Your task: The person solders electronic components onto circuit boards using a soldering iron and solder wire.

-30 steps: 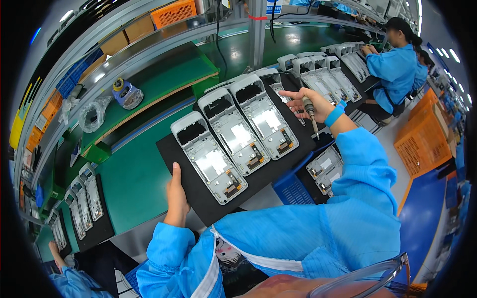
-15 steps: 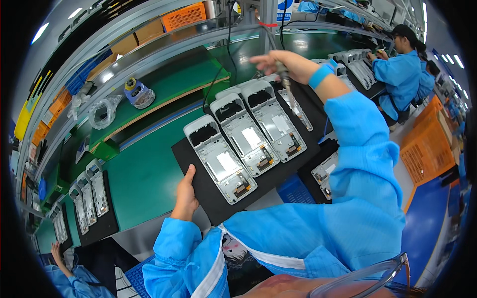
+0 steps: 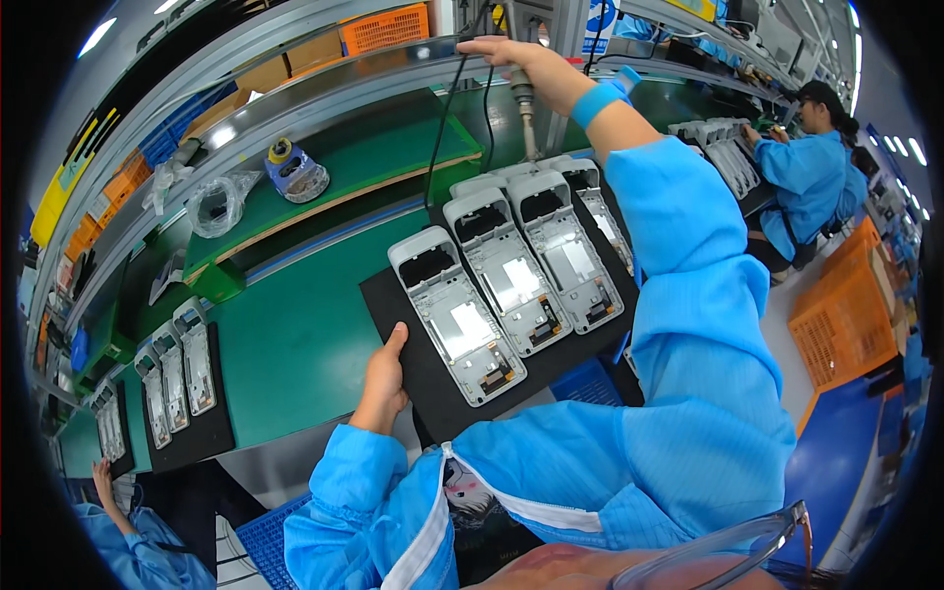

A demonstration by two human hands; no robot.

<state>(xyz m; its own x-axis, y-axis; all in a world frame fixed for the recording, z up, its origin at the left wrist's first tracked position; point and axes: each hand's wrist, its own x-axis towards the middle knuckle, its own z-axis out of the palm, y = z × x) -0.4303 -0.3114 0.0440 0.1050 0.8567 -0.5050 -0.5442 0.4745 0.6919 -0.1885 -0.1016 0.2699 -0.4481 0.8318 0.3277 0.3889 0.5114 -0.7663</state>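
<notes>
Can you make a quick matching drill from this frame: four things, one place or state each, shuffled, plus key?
Things:
1. left hand
2. right hand
3. tape roll
4. orange crate

Places or states:
A. on the raised green shelf
B. on the floor, to the person's right
C. raised, gripping the hanging screwdriver
D. at the near left edge of the black tray, thumb on it

Pairs: 1-D, 2-C, 3-A, 4-B
</notes>
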